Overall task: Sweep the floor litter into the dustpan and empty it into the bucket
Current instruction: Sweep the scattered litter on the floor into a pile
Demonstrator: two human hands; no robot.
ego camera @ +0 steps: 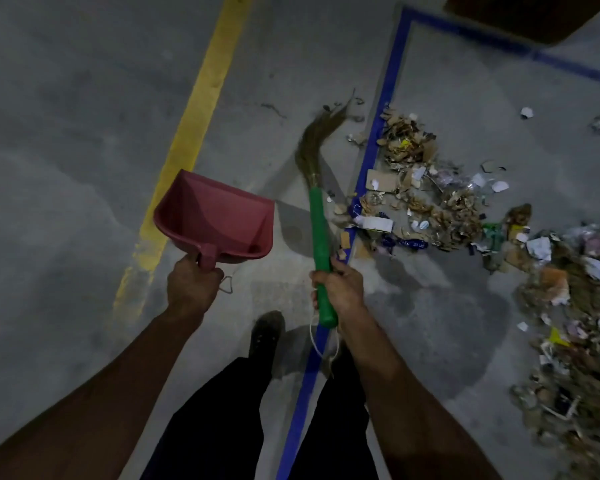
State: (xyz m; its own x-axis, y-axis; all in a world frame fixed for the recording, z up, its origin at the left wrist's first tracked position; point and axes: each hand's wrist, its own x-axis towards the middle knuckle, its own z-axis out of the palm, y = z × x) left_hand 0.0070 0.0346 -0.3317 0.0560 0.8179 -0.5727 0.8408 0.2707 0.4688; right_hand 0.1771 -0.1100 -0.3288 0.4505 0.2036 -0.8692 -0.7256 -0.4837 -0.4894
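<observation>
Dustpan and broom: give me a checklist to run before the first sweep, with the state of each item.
1. Left hand gripping the pink plastic dustpan by its handle: ok.
2. Right hand closed on the green-handled grass broom: ok.
3. Dustpan empty: ok.
4. Dustpan set on the floor beside the litter pile of paper and cardboard scraps: not ok, it is held up, left of the blue floor line.
5. Bucket within reach: cannot tell, none in view.

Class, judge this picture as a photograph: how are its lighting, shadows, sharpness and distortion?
Head view: dim, bluish light; soft shadows fall beside the red dustpan and broom; litter at the right edge blurs; the blue floor line bows, showing wide-angle distortion.
</observation>
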